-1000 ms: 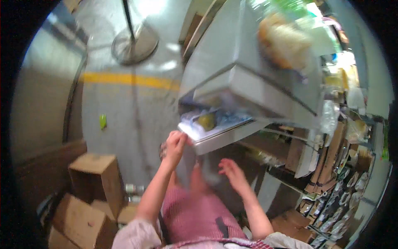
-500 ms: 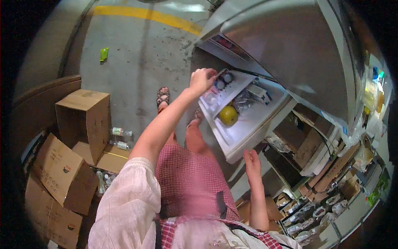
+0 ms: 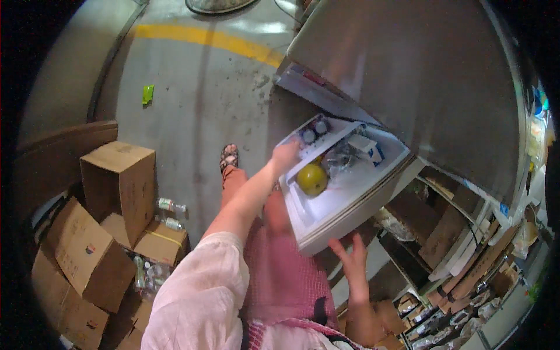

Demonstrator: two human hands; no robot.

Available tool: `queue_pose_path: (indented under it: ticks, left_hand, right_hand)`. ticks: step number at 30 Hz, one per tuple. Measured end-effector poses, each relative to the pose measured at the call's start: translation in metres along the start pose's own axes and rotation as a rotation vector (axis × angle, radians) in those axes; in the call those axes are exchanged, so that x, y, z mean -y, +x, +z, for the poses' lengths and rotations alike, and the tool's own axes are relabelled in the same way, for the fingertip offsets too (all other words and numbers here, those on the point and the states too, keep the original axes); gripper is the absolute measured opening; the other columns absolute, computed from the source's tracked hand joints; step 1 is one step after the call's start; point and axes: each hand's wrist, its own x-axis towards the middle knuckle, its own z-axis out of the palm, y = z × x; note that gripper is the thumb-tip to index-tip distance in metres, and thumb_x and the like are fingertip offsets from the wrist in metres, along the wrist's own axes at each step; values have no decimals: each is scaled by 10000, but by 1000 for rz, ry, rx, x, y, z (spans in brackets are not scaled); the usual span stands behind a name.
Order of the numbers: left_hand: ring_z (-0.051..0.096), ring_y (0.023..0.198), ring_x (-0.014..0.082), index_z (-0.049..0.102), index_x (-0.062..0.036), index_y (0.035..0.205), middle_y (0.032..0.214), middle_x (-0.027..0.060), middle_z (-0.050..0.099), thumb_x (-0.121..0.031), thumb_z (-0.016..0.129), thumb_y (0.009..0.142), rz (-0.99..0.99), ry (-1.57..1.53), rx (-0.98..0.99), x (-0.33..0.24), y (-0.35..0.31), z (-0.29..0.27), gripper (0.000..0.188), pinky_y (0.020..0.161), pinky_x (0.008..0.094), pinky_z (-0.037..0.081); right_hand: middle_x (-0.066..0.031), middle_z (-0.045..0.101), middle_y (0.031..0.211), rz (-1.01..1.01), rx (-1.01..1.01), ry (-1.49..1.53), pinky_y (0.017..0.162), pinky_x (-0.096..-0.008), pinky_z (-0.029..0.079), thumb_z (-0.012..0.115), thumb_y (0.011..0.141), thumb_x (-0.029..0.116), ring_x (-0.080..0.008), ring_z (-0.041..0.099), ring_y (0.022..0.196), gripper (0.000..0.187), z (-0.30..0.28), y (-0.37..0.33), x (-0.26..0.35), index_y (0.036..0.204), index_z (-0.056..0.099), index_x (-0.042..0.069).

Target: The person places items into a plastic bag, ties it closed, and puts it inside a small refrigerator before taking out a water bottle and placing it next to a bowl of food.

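A small white fridge [image 3: 341,219] stands with its door [image 3: 286,142] swung out, its inside facing up toward me. Over the door's inner side my left hand [image 3: 286,156] rests, its fingertips smeared and partly lost against the door shelf. Dark round-topped items [image 3: 315,133] sit in that shelf. Within the fridge lie a yellow-green round fruit [image 3: 312,179], a crumpled clear plastic bag [image 3: 339,160] and a white and blue box [image 3: 366,149]. My right hand [image 3: 351,256] is at the fridge's near lower edge, fingers spread, holding nothing.
Open cardboard boxes [image 3: 119,186] and plastic bottles [image 3: 172,206] are at the left. A tall grey cabinet [image 3: 408,70] stands behind the fridge. Shelves with bagged goods [image 3: 466,315] line the right. A green wrapper [image 3: 148,94] lies on the floor.
My left hand has come nearer along the door, from its far end toward the shelf's near part. My right hand has moved up to the fridge's edge, fingers spreading. The view has shifted slightly.
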Motion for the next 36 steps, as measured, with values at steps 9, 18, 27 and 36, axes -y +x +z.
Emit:
queue_pose_path:
  ticks: [9, 18, 27, 36]
  left_hand:
    - [635, 882, 338, 575, -110, 1038, 946, 107, 679, -261, 732, 735, 260, 244, -153, -31, -43, -108, 373, 730, 457, 545]
    - [599, 712, 224, 622, -90, 948, 785, 29, 623, -213, 797, 637, 750, 166, -539, -162, -218, -325, 377, 616, 337, 517]
    - [588, 652, 185, 648, -75, 915, 749, 24, 620, -112, 794, 610, 807, 95, -553, -233, -322, -471, 341, 617, 298, 506]
    - [610, 683, 175, 621, -53, 1057, 747, 22, 624, -144, 827, 664, 720, -265, -520, -251, -356, -504, 453, 698, 291, 514]
  right_hand:
    - [-149, 615, 1018, -200, -220, -475, 861, -432, 459, 777, 803, 317, -335, 586, 966, 447, -5, -16, 41, 1074, 607, 5]
    - [-183, 483, 1267, -833, -230, -405, 988, -480, 403, 774, 718, 195, -406, 496, 1139, 684, 46, -38, 202, 1312, 478, 30]
    - [-111, 577, 1065, -1208, -478, -197, 851, -414, 438, 729, 698, 119, -303, 571, 958, 539, 52, -113, 325, 1193, 523, 54]
    - [-132, 569, 895, -1329, -600, -140, 743, -436, 453, 759, 767, 237, -332, 551, 829, 326, 40, -143, 370, 947, 564, 48]
